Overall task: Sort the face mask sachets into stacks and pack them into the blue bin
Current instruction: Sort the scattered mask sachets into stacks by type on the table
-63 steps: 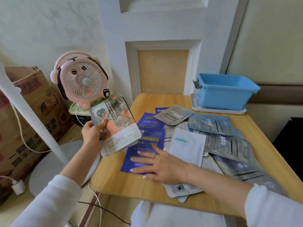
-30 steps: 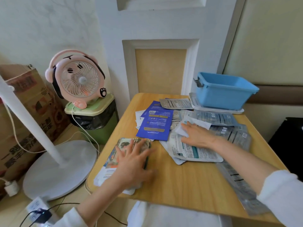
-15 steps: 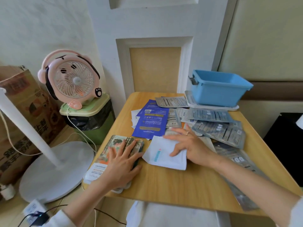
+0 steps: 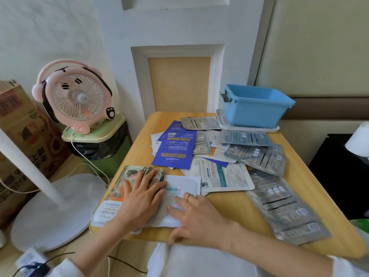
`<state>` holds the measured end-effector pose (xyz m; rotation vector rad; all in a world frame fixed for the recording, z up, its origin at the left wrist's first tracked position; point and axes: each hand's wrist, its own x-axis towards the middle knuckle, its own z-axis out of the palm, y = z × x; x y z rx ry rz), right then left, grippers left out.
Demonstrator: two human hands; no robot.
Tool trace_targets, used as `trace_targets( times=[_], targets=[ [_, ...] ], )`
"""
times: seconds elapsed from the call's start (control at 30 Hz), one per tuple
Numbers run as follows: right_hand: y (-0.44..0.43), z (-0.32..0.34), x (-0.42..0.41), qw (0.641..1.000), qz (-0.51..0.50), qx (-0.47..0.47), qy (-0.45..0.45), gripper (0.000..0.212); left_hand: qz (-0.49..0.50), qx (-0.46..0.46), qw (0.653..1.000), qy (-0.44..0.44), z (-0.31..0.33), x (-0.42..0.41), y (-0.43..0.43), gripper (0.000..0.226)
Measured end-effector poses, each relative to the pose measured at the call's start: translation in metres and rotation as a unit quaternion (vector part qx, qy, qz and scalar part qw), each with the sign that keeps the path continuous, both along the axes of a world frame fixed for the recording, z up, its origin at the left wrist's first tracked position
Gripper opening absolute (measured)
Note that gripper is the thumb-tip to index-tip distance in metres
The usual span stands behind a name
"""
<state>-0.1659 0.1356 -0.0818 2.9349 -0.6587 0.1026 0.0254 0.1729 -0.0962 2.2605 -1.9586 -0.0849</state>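
Palms lie face down at the near-left corner of the light wooden desk (image 4: 139, 140). The left hand (image 4: 139, 198) reaches in from the lower left and presses flat on a stack of illustrated face mask sachets with an orange and green printed front (image 4: 130, 172). Its fingers (image 4: 144, 183) are straight and spread apart, curled round nothing.

The right hand (image 4: 201, 216) comes across from the right, forearm along the front edge of the desk. It rests on a plain white sachet with a small teal label (image 4: 185, 185), which lies just beside the illustrated stack; whether the two overlap is hidden under the left hand. Its fingers (image 4: 189, 206) point left, loosely extended and a little apart, one wearing a ring. The thumb sits at the desk's front edge.

Farther back, loose sachets overlap across the middle of the desk: a dark blue sachet (image 4: 173, 146), a white sachet with dense printing (image 4: 221, 174) and several grey foil sachets (image 4: 257, 156) towards the right edge. The blue plastic bin (image 4: 253, 108) stands at the far right corner on a white tray (image 4: 247, 127), well apart from both hands.

Left of the desk, a round pink fan (image 4: 77, 96) sits on a pale green lidded waste bin (image 4: 93, 134).
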Motion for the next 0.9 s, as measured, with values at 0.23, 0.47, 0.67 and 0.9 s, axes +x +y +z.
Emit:
trace_targets(
  times=[0.23,0.47,0.67,0.9],
  targets=[
    [-0.084,0.032,-0.061,0.990,-0.077,0.103,-0.049,0.090,-0.167,0.001,0.980,-0.109,0.007,-0.036,0.008,0.073],
    [-0.113,0.023,-0.103,0.994,-0.097,0.040,0.031,0.051,-0.162,0.065,0.977,-0.124,0.008,-0.036,0.006,0.070],
    [-0.114,0.091,-0.116,0.837,-0.191,0.276,-0.432,0.018,-0.138,0.054,0.986,0.082,0.025,-0.045,0.003,0.102],
    [-0.054,0.061,-0.073,0.687,-0.126,0.526,-0.485,0.020,-0.078,-0.008,0.767,0.637,0.068,-0.079,-0.011,0.071]
  ],
)
